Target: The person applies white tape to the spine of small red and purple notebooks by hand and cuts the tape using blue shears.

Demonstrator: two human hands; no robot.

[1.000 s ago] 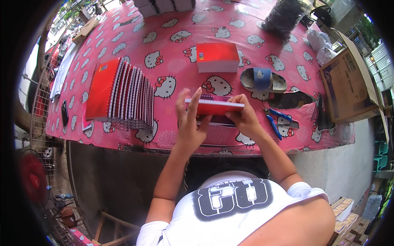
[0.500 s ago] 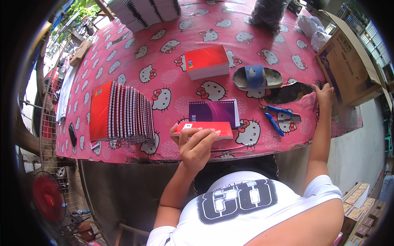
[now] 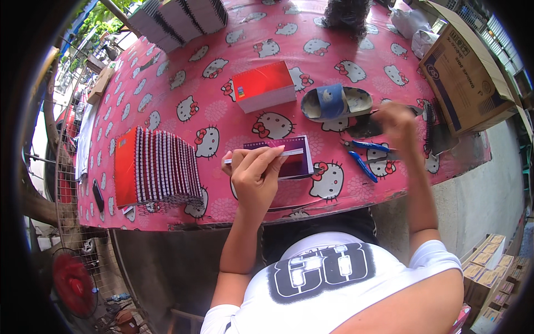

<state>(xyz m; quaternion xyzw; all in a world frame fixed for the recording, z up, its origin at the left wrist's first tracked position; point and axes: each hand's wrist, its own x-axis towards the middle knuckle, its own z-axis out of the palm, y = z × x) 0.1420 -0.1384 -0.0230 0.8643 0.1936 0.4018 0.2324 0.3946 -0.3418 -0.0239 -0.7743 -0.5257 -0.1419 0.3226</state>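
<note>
My left hand (image 3: 255,173) is closed on a thin notebook (image 3: 295,152), tilted so that mostly its pale edge shows. Beneath it on the table lies a purple notebook (image 3: 300,167) with punched holes along its far edge. My right hand (image 3: 396,119) is smeared by motion above the table, near a blue slipper (image 3: 332,103) and blue-handled pliers (image 3: 364,166); its fingers and anything in them are unclear. Beyond the left hand sits a stack of red-covered notebooks (image 3: 264,82). Farther left stands a leaning row of spiral-bound red notebooks (image 3: 125,170).
A pink patterned cloth (image 3: 222,117) covers the table. At the right edge stands a cardboard box (image 3: 467,78), with dark ridged strips (image 3: 428,128) beside it. Large notebook stacks (image 3: 178,22) and a black bundle (image 3: 347,16) are at the back. A red fan (image 3: 74,284) is lower left.
My right hand has come away from the box side, moving left over the table. My left hand has tilted the red notebook from its cover to its edge. The whole view has shifted slightly.
</note>
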